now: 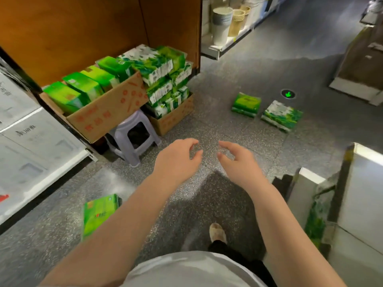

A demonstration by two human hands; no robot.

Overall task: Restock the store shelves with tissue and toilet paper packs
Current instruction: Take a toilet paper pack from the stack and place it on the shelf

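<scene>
A: hands?
B: left hand (pixel 178 160) and right hand (pixel 238 162) out over floor, fingers loosely curled, holding nothing.
A: stock?
B: green packs in cardboard box (pixel 107 114) on stool (pixel 134 139); two packs (pixel 246 104) on floor, well ahead.

White cartons (pixel 31 141) at left: cut by frame edge, print blurred and unreadable. Tissue packs (pixel 316 222) at right: mostly hidden behind shelf panel (pixel 306 195). Lower box (pixel 174 119): partly hidden behind stool (pixel 134 137).
</scene>
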